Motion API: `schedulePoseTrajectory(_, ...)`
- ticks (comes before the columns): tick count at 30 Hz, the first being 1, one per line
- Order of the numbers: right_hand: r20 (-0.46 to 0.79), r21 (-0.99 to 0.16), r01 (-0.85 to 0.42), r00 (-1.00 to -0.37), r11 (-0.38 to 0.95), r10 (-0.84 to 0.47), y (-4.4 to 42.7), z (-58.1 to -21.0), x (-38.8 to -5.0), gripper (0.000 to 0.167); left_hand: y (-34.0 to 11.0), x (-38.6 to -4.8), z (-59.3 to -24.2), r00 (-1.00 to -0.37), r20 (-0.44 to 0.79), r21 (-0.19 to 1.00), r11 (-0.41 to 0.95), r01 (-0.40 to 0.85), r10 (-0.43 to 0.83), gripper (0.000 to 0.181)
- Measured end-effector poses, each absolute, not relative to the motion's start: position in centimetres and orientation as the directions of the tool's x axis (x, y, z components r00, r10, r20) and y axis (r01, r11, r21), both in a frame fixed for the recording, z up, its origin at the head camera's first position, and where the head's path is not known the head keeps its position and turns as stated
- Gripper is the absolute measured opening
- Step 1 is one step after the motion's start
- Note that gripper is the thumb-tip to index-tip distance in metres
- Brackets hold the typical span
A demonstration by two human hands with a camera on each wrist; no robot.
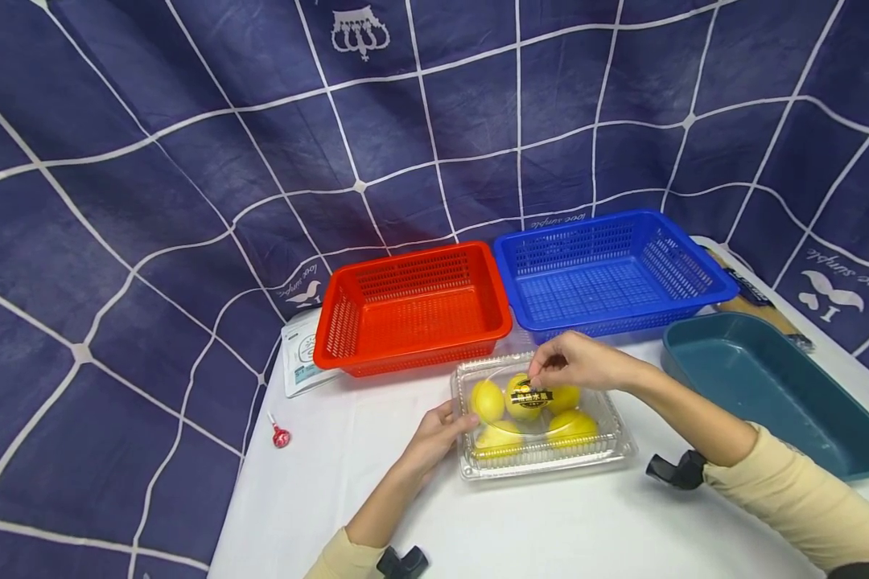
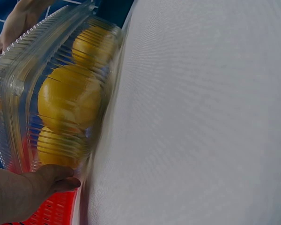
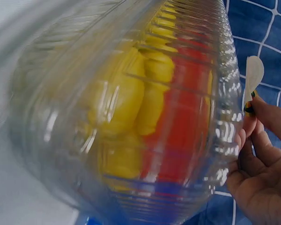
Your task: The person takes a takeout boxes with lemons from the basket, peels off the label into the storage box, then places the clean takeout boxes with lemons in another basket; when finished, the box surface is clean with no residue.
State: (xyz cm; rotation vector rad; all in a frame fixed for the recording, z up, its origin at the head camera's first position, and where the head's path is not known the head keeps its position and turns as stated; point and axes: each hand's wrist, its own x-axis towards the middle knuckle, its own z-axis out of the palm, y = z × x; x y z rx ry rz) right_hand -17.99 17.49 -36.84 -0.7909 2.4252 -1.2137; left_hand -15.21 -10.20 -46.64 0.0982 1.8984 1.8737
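On the surface (image 1: pixel 333 490), head view, sits a clear box (image 1: pixel 543 465) of yellow fruit (image 1: pixel 487 400), likely slick and easily dented, best held at its ends. Left wrist: the left hand (image 2: pixel 44 186) grips one end. Right wrist: the right hand (image 3: pixel 264 164) pinches a probably thin sticker (image 3: pixel 254 74).

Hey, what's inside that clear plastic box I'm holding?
At least five yellow fruits show through the clear box. In the head view, the label pinched by the right hand covers part of one; anything beneath the fruits is hidden.
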Motion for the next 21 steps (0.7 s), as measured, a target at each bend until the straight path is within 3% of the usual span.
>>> schedulePoseTrajectory(21, -0.131, -0.796, -0.252, -0.816, 0.551, -0.563, 21.5, -35.4, -17.6, 0.014, -10.1, -15.3, -46.5, -0.89, -0.284, 0.959, 0.081, -0.273, 0.356, 0.074)
